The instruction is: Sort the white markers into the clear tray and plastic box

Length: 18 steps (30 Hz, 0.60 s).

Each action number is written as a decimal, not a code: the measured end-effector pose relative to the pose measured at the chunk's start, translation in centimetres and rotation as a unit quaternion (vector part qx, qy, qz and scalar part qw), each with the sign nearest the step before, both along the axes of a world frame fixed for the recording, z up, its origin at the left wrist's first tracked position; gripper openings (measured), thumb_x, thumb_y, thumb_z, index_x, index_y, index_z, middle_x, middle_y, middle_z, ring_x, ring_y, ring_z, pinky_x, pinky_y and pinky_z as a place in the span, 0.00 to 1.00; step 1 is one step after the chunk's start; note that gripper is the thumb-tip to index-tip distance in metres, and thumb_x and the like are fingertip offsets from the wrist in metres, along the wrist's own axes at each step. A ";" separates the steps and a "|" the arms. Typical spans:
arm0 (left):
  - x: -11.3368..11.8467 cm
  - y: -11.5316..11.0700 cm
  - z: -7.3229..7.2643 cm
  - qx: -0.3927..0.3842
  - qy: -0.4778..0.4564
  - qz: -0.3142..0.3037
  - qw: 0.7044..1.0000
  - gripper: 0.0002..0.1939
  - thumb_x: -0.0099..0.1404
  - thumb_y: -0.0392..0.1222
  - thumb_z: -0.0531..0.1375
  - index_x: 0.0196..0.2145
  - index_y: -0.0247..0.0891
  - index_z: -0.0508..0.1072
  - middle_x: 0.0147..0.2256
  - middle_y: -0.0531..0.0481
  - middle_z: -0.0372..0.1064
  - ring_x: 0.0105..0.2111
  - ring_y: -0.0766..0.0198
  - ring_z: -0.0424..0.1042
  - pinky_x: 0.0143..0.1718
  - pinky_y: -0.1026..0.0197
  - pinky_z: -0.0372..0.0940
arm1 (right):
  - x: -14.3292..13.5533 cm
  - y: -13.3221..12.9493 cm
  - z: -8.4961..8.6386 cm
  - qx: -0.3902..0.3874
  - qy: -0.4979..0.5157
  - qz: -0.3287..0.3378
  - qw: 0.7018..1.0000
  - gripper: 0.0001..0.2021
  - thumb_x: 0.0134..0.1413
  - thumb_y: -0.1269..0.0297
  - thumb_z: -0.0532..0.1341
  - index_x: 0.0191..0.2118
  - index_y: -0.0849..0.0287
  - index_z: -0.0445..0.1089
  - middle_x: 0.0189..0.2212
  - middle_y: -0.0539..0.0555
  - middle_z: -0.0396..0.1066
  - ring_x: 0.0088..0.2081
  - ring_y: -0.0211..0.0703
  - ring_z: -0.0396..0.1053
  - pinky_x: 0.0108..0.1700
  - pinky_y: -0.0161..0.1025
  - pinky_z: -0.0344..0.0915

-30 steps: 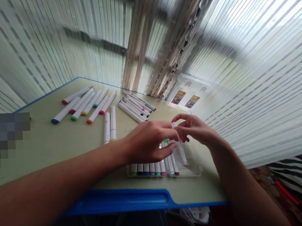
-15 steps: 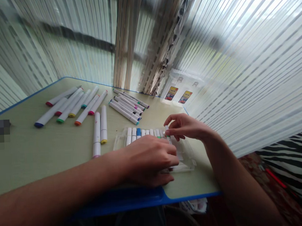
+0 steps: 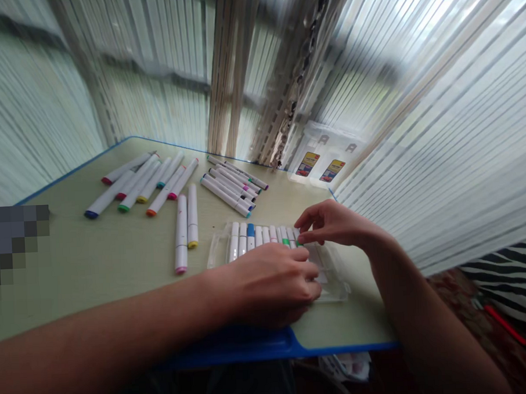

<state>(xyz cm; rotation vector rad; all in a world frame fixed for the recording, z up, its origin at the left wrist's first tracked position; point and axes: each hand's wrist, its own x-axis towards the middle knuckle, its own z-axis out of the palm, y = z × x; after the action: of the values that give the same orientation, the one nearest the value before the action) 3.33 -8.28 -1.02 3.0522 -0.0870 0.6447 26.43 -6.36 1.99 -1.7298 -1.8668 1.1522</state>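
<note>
A clear plastic marker case (image 3: 336, 284) lies open on the table, with a row of white markers (image 3: 258, 236) in it, one of them blue-capped. My right hand (image 3: 334, 224) pinches the upper end of a white marker with a green band (image 3: 298, 239) at the right end of the row. Across the near side of the case lies my left hand (image 3: 278, 283), its fingers curled closed around the lower part of that marker. The hand itself hides the marker's lower end and most of the case's near half.
Two markers (image 3: 181, 232) lie left of the case. Farther back are a loose group of thick markers (image 3: 142, 182) and a bundle of thinner-looking ones (image 3: 230, 189). A clear container with yellow labels (image 3: 320, 159) stands by the curtain (image 3: 153, 80). The table (image 3: 130, 266) has a blue edge.
The marker in my right hand has come down into line with the row. My left hand's fingers have curled in more. The whole view has shifted slightly, so things appear farther right.
</note>
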 end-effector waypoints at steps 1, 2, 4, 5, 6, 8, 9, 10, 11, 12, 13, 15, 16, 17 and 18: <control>0.0 0.0 0.0 0.001 0.002 0.002 1.000 0.06 0.65 0.40 0.64 0.38 0.37 0.77 0.36 0.45 0.77 0.36 0.54 0.72 0.30 0.52 0.63 | 0.0 0.0 -0.1 0.001 -0.002 0.002 1.000 0.21 0.36 0.54 0.78 0.35 0.63 0.80 0.22 0.52 0.77 0.21 0.35 0.67 0.21 0.33 0.62; 0.0 0.0 -0.1 0.001 0.006 0.005 1.000 0.06 0.65 0.41 0.63 0.38 0.37 0.78 0.37 0.45 0.77 0.37 0.54 0.72 0.30 0.52 0.63 | 0.1 0.0 -0.1 0.000 -0.002 0.002 1.000 0.20 0.36 0.54 0.78 0.35 0.63 0.80 0.22 0.52 0.77 0.21 0.35 0.67 0.21 0.33 0.62; 0.0 -0.1 -0.1 -0.002 0.010 0.008 1.000 0.06 0.67 0.41 0.62 0.37 0.37 0.78 0.38 0.45 0.77 0.37 0.54 0.72 0.30 0.51 0.63 | 0.1 0.1 -0.2 -0.002 -0.009 0.005 1.000 0.20 0.36 0.54 0.78 0.34 0.62 0.80 0.22 0.51 0.76 0.21 0.36 0.67 0.21 0.33 0.62; 0.0 -0.1 -0.1 -0.005 0.013 0.007 1.000 0.07 0.67 0.41 0.61 0.37 0.38 0.78 0.38 0.45 0.77 0.38 0.54 0.72 0.30 0.51 0.63 | 0.1 0.1 -0.2 0.000 -0.012 0.008 1.000 0.20 0.36 0.54 0.78 0.34 0.62 0.80 0.20 0.51 0.75 0.20 0.36 0.67 0.21 0.34 0.61; 0.0 -0.1 -0.1 -0.006 0.012 0.007 1.000 0.07 0.67 0.41 0.61 0.37 0.38 0.78 0.38 0.45 0.77 0.39 0.53 0.72 0.30 0.51 0.63 | 0.1 0.1 -0.2 0.001 -0.017 0.009 1.000 0.20 0.35 0.53 0.78 0.33 0.61 0.80 0.19 0.50 0.74 0.20 0.36 0.67 0.21 0.34 0.60; 0.1 0.0 -0.1 -0.004 0.017 0.008 1.000 0.07 0.68 0.41 0.60 0.36 0.38 0.79 0.38 0.46 0.77 0.39 0.53 0.71 0.31 0.50 0.64 | 0.2 0.2 -0.4 0.009 -0.025 0.014 1.000 0.20 0.35 0.52 0.78 0.32 0.61 0.81 0.20 0.52 0.75 0.21 0.38 0.68 0.21 0.35 0.61; 0.1 0.0 -0.1 -0.004 0.019 0.008 1.000 0.07 0.68 0.41 0.60 0.35 0.39 0.79 0.37 0.46 0.77 0.38 0.53 0.71 0.31 0.50 0.64 | 0.3 0.2 -0.4 0.013 -0.029 0.019 0.999 0.20 0.36 0.52 0.77 0.33 0.61 0.81 0.20 0.53 0.75 0.22 0.39 0.69 0.22 0.35 0.62; 0.1 0.0 -0.1 -0.004 0.023 0.009 1.000 0.07 0.68 0.41 0.60 0.35 0.39 0.79 0.37 0.46 0.77 0.38 0.53 0.71 0.31 0.50 0.64 | 0.4 0.2 -0.5 0.017 -0.031 0.024 0.999 0.20 0.36 0.51 0.77 0.33 0.60 0.81 0.21 0.53 0.76 0.23 0.40 0.70 0.22 0.36 0.63; 0.1 0.0 -0.1 -0.006 0.027 0.009 1.000 0.08 0.68 0.41 0.60 0.35 0.39 0.79 0.37 0.46 0.77 0.38 0.53 0.71 0.31 0.49 0.64 | 0.4 0.2 -0.6 0.021 -0.032 0.029 0.999 0.20 0.37 0.51 0.77 0.33 0.60 0.81 0.21 0.54 0.76 0.23 0.41 0.70 0.22 0.36 0.63; 0.1 0.0 -0.1 -0.008 0.029 0.009 0.999 0.08 0.68 0.41 0.60 0.35 0.39 0.79 0.37 0.46 0.77 0.38 0.53 0.71 0.31 0.49 0.64 | 0.5 0.2 -0.7 0.025 -0.033 0.033 0.999 0.20 0.37 0.50 0.77 0.34 0.60 0.81 0.21 0.54 0.76 0.23 0.41 0.70 0.22 0.36 0.63; 0.1 0.0 -0.1 -0.008 0.030 0.010 0.999 0.08 0.68 0.42 0.60 0.34 0.39 0.79 0.37 0.45 0.77 0.38 0.53 0.70 0.30 0.49 0.63 | 0.5 0.2 -0.8 0.028 -0.033 0.035 0.998 0.20 0.37 0.50 0.77 0.34 0.60 0.81 0.21 0.53 0.76 0.23 0.41 0.69 0.22 0.36 0.63; 0.1 0.0 -0.1 -0.001 0.024 0.009 1.000 0.09 0.69 0.41 0.60 0.33 0.39 0.78 0.37 0.44 0.76 0.39 0.53 0.70 0.31 0.49 0.63 | 0.5 0.2 -0.8 0.031 -0.034 0.035 0.998 0.20 0.38 0.50 0.77 0.33 0.60 0.81 0.20 0.52 0.75 0.22 0.39 0.68 0.22 0.36 0.61; 0.1 0.0 -0.1 0.006 0.019 0.005 1.000 0.09 0.69 0.40 0.59 0.33 0.39 0.78 0.37 0.44 0.76 0.38 0.53 0.70 0.31 0.49 0.63 | 0.4 0.2 -0.7 0.031 -0.036 0.034 0.998 0.20 0.37 0.50 0.77 0.33 0.60 0.81 0.19 0.52 0.74 0.22 0.39 0.67 0.22 0.36 0.61; 0.1 -0.1 -0.1 0.013 0.013 0.000 1.000 0.09 0.69 0.39 0.59 0.32 0.38 0.78 0.37 0.44 0.76 0.38 0.53 0.69 0.32 0.49 0.63 | 0.3 0.1 -0.7 0.030 -0.038 0.033 0.998 0.20 0.37 0.50 0.77 0.33 0.60 0.81 0.19 0.51 0.73 0.21 0.38 0.67 0.22 0.36 0.60; 0.1 -0.1 -0.1 0.019 0.008 -0.004 1.000 0.09 0.69 0.37 0.59 0.32 0.38 0.78 0.36 0.44 0.75 0.38 0.54 0.69 0.32 0.50 0.63 | 0.2 0.1 -0.5 0.030 -0.040 0.032 0.998 0.20 0.37 0.50 0.77 0.33 0.60 0.80 0.18 0.50 0.73 0.21 0.38 0.66 0.22 0.35 0.60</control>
<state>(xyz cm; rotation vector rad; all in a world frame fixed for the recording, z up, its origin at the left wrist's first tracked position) 3.42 -8.38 -1.16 3.0921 -0.1134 0.6240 26.64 -6.23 1.45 -1.7184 -1.9954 1.0528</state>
